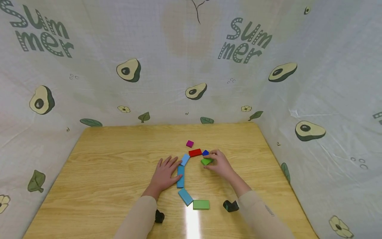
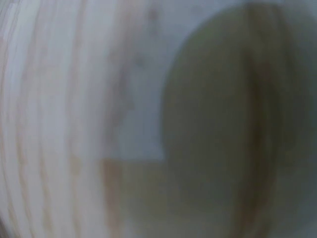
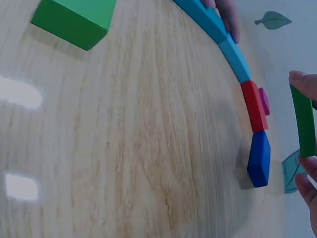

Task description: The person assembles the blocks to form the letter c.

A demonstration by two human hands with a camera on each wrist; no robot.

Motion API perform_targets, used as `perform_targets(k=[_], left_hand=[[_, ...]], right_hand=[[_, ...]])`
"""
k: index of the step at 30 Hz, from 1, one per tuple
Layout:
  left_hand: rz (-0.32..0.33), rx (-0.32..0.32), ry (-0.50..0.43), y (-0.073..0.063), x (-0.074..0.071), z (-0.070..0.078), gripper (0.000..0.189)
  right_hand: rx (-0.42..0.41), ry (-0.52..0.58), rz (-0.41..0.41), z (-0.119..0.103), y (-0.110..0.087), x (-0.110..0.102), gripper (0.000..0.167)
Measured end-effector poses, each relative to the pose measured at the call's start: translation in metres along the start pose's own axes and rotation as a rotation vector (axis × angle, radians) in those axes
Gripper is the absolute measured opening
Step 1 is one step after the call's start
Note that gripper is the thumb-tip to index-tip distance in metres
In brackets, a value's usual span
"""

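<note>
My right hand pinches a green block between thumb and fingers. In the right wrist view this green block stands out thin and dark beside the row. A dark blue block lies just beyond the fingers, end to end with a red block. My left hand rests with fingers spread, its index fingertip at a light blue block and its thumb on a long blue block. The left wrist view is too blurred to show the fingers.
Another blue block continues the curved row toward a light green block near the front. Behind the red block sits a small magenta block. Small black devices are at both wrists. A printed curtain borders the wooden table.
</note>
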State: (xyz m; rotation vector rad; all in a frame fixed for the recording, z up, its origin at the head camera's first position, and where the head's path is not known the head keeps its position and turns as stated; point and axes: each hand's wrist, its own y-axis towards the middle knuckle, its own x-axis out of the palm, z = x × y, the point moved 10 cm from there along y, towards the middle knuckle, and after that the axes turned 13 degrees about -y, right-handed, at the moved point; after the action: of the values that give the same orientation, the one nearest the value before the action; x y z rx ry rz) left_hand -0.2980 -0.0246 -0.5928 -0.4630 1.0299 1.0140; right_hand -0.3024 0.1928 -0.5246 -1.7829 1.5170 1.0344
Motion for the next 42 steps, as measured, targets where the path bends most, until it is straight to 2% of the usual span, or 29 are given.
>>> perform_targets(k=[8, 12, 29, 42], left_hand=[[-0.001, 0.006, 0.007, -0.001, 0.000, 0.000, 0.068], [-0.007, 0.007, 0.002, -0.001, -0.001, -0.001, 0.068], [-0.020, -0.011, -0.003, 0.002, 0.004, -0.004, 0.068], [-0.009, 0.002, -0.003, 0.002, 0.002, -0.003, 0.068]], right_hand=[[0.023, 0.022, 0.053, 0.004, -0.028, -0.003, 0.041], [0.009, 0.041, 0.080, 0.004, -0.043, -0.003, 0.040], [0.076, 0.072, 0.083, 0.015, -0.089, 0.011, 0.041], [0.088, 0.116, 0.093, 0.024, -0.117, 0.019, 0.044]])
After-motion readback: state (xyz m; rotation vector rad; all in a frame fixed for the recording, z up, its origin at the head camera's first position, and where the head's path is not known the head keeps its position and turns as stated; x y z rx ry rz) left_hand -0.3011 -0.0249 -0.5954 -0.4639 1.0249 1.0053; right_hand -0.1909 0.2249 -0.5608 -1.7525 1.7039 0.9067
